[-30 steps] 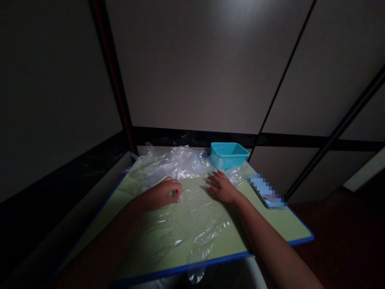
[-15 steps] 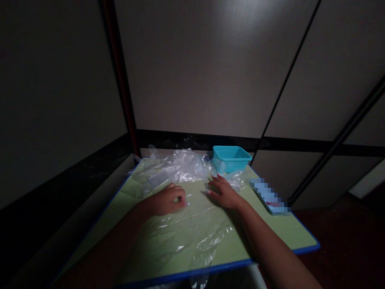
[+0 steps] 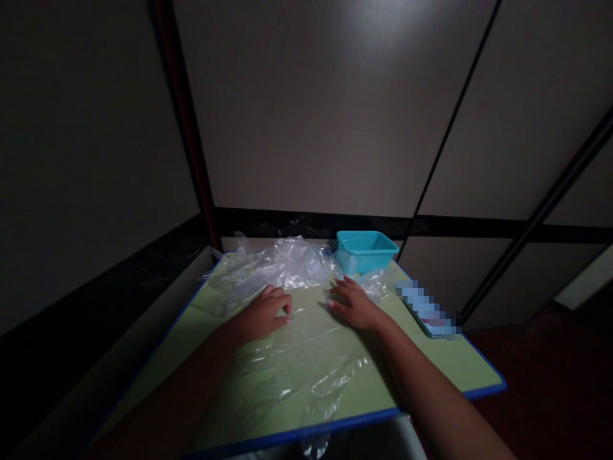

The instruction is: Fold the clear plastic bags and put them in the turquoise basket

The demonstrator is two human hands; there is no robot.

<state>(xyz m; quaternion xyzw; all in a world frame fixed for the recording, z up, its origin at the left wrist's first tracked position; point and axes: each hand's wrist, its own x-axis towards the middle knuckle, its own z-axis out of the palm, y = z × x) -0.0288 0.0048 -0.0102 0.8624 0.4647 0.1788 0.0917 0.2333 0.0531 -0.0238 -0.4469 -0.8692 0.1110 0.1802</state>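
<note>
A piece of thin clear plastic film (image 3: 282,367) lies spread and wrinkled over the green tabletop, and a narrow end of it hangs past the front edge. My left hand (image 3: 268,313) is curled at the film's far left part, thumb and forefinger tips pinched together on it. To the right, my right hand (image 3: 355,305) rests with fingers apart over the film's far right part, palm down. Just beyond both hands sits a crumpled heap of clear plastic (image 3: 292,265), with finger-like ends sticking out at its left.
An open turquoise plastic basin (image 3: 366,260) stands at the back right, against the plastic heap. A flat phone-like object (image 3: 426,313), its face blurred out, lies along the right edge. The table (image 3: 460,370) has a blue rim; panelled walls close off the back and left.
My left hand has shifted slightly away from me and left, its pinched fingertips moving with it. My right hand stays nearly in place. The view has moved a little.
</note>
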